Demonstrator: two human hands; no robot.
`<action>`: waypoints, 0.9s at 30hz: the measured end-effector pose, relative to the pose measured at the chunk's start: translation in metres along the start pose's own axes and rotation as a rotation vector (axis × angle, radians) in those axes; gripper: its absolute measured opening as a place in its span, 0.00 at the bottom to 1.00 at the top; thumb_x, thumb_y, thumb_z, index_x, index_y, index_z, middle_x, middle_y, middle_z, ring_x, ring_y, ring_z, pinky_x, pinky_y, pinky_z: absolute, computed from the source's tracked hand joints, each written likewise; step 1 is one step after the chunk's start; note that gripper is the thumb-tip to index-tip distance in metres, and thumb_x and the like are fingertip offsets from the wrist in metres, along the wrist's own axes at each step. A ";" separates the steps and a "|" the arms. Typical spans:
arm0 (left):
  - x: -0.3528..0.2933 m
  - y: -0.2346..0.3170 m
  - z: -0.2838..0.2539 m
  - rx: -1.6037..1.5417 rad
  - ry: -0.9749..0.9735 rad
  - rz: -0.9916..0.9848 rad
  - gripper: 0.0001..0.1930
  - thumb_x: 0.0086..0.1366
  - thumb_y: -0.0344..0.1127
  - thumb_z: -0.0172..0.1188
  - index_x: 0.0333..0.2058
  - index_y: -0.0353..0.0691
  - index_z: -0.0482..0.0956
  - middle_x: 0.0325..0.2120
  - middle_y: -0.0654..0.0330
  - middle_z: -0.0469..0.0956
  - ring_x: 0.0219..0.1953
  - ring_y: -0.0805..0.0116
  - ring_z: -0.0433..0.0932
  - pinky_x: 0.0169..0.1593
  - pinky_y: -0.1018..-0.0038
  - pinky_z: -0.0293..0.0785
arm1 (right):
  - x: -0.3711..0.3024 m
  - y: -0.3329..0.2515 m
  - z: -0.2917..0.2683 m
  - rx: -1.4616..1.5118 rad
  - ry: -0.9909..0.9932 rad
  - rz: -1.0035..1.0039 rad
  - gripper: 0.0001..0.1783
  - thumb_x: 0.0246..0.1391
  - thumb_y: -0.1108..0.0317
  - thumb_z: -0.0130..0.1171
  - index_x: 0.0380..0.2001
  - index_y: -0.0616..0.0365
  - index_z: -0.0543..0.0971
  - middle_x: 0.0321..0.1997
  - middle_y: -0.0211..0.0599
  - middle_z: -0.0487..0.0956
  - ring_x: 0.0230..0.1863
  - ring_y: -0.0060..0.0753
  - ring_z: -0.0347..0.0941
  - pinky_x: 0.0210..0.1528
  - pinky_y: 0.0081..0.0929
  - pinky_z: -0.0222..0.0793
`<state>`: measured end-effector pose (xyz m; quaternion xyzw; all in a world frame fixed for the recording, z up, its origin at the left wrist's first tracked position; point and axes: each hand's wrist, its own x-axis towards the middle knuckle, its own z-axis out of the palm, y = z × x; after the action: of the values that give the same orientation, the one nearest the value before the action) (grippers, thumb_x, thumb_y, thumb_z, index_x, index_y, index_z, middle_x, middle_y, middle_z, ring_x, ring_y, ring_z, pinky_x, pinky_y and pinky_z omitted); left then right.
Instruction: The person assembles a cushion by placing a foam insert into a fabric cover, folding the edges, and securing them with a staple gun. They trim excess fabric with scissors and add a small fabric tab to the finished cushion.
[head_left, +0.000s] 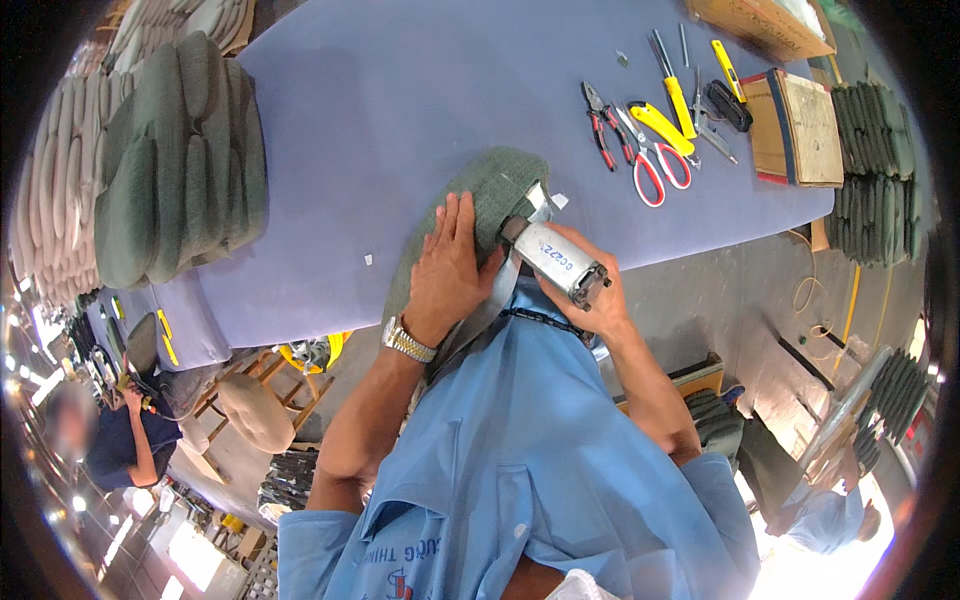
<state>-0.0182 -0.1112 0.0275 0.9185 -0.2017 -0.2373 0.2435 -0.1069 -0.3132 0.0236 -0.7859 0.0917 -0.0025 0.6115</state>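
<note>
L hand (450, 275) flat on green pad (490, 180), palm down, grasping nothing; R hand (611, 300) grips silver cyl. tool (553, 258), nose at pad's R edge. Pad's under L palm, by blue table's (350, 110) near edge. Prob. mid-job: fabric on, pale strip (537, 197) apparently unfinished.

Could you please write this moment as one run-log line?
left hand: open, on green cushion | right hand: holding silver cylindrical tool by cushion's edge | blue table: pliers, scissors right of cushion
</note>
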 end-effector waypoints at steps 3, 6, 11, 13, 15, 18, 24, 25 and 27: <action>0.002 0.003 -0.006 0.033 -0.003 -0.016 0.44 0.67 0.46 0.63 0.73 0.32 0.50 0.72 0.36 0.54 0.73 0.36 0.56 0.70 0.45 0.62 | 0.000 0.000 -0.003 -0.011 -0.056 -0.004 0.31 0.47 0.75 0.70 0.58 0.62 0.77 0.52 0.44 0.83 0.52 0.32 0.81 0.56 0.29 0.75; 0.002 0.003 -0.007 0.051 0.000 -0.023 0.44 0.66 0.45 0.64 0.72 0.31 0.51 0.71 0.36 0.56 0.73 0.37 0.57 0.70 0.46 0.63 | 0.001 -0.001 -0.004 0.026 -0.092 -0.018 0.31 0.47 0.76 0.70 0.58 0.63 0.77 0.52 0.44 0.83 0.53 0.33 0.81 0.57 0.29 0.74; 0.000 0.006 -0.004 0.121 0.033 -0.021 0.45 0.64 0.40 0.66 0.72 0.33 0.50 0.71 0.36 0.58 0.71 0.38 0.61 0.68 0.52 0.67 | 0.010 -0.007 -0.007 0.060 -0.156 0.024 0.33 0.45 0.76 0.69 0.58 0.61 0.77 0.53 0.46 0.83 0.54 0.42 0.82 0.57 0.31 0.75; 0.001 0.007 -0.003 0.105 0.040 -0.033 0.45 0.64 0.40 0.65 0.72 0.33 0.50 0.71 0.37 0.58 0.71 0.39 0.62 0.67 0.52 0.69 | 0.014 -0.015 -0.009 0.041 -0.177 0.048 0.34 0.44 0.76 0.68 0.59 0.60 0.76 0.55 0.47 0.82 0.56 0.47 0.81 0.57 0.33 0.75; 0.001 0.007 -0.002 0.101 0.041 -0.048 0.45 0.63 0.39 0.65 0.73 0.33 0.50 0.71 0.38 0.58 0.71 0.40 0.62 0.66 0.52 0.70 | 0.018 -0.020 -0.008 0.017 -0.184 0.076 0.35 0.43 0.76 0.69 0.59 0.60 0.76 0.54 0.47 0.82 0.56 0.47 0.81 0.58 0.33 0.75; 0.003 0.008 -0.001 0.115 0.054 -0.054 0.46 0.62 0.39 0.66 0.73 0.33 0.50 0.71 0.38 0.58 0.71 0.40 0.62 0.66 0.53 0.71 | 0.016 -0.021 -0.007 0.052 -0.166 0.090 0.34 0.43 0.76 0.69 0.59 0.59 0.77 0.54 0.48 0.83 0.57 0.49 0.81 0.59 0.34 0.75; 0.001 0.007 -0.004 0.110 0.039 -0.042 0.47 0.60 0.38 0.67 0.73 0.33 0.50 0.71 0.38 0.57 0.72 0.40 0.59 0.68 0.52 0.68 | 0.002 -0.009 -0.006 0.037 -0.148 -0.035 0.34 0.42 0.75 0.70 0.58 0.61 0.78 0.58 0.51 0.81 0.58 0.50 0.80 0.61 0.37 0.75; 0.001 0.006 -0.005 0.089 0.030 -0.038 0.47 0.60 0.39 0.67 0.72 0.32 0.51 0.71 0.37 0.56 0.73 0.40 0.59 0.69 0.50 0.66 | 0.000 -0.007 -0.005 0.019 -0.151 -0.043 0.35 0.41 0.75 0.70 0.58 0.62 0.78 0.58 0.51 0.81 0.58 0.51 0.80 0.61 0.38 0.74; 0.000 0.008 -0.007 0.061 0.015 -0.036 0.48 0.59 0.39 0.68 0.72 0.31 0.51 0.71 0.36 0.56 0.73 0.40 0.58 0.69 0.48 0.64 | 0.002 -0.010 -0.007 0.015 -0.164 -0.071 0.35 0.41 0.75 0.70 0.58 0.63 0.78 0.58 0.51 0.81 0.58 0.50 0.80 0.60 0.37 0.74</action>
<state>-0.0166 -0.1147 0.0370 0.9308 -0.1905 -0.2283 0.2125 -0.1043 -0.3176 0.0343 -0.7815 0.0133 0.0395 0.6225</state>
